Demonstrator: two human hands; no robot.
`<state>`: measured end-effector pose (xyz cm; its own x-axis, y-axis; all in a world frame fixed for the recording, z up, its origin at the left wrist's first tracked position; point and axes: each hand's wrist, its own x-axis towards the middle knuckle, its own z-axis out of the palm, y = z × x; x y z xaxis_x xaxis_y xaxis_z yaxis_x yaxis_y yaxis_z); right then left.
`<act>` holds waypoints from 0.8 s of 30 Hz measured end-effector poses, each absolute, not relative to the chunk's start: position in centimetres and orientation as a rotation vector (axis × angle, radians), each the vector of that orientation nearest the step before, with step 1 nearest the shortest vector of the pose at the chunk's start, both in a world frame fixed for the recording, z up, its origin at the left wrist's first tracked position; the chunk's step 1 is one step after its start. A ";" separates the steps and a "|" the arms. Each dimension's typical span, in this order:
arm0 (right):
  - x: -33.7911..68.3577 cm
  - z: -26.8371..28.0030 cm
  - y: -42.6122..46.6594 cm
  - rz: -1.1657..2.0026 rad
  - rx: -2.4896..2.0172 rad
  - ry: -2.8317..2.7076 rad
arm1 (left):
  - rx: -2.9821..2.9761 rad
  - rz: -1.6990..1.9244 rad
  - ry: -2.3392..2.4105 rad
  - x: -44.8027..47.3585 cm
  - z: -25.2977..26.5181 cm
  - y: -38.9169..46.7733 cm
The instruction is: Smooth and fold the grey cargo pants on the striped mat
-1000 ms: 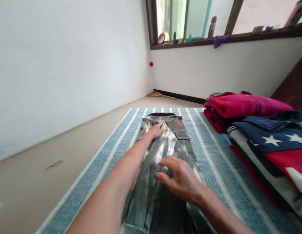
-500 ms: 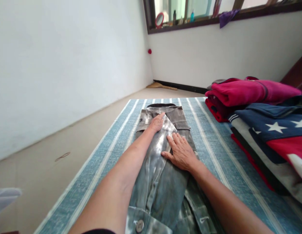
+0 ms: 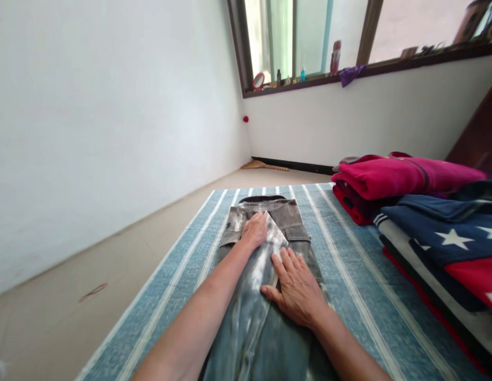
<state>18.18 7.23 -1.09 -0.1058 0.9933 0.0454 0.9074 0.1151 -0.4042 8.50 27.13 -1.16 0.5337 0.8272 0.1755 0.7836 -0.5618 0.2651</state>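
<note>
The jeans run off the bottom edge at 6 o'clock, their legs unseen, and both forearms cover much of the cloth. The flag cloth and the stack under it are cut by the right edge at 3 o'clock. The bottles on the sill at 12 o'clock are too small to tell apart.

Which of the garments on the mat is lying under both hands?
The grey jacket, spread flat on the striped mat. The left hand and right hand press on it; the pink folded top and star-patterned garment lie stacked untouched to the right.
</note>
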 end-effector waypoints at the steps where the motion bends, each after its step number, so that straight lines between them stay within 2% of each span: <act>1: 18.2 -1.0 7.2 0.410 -1.860 -2.090 | 2.620 0.406 1.395 8.6 -1.1 26.9; 11: 18.1 -0.6 7.2 0.432 -1.838 -2.047 | 2.521 0.135 1.522 10.0 -1.3 26.7; 16: 18.1 -0.6 7.3 0.434 -1.839 -2.049 | 2.517 0.116 1.568 10.3 -0.2 25.9; 24: 18.1 -0.9 7.3 0.439 -1.818 -2.062 | 2.593 0.046 1.412 7.6 2.0 18.7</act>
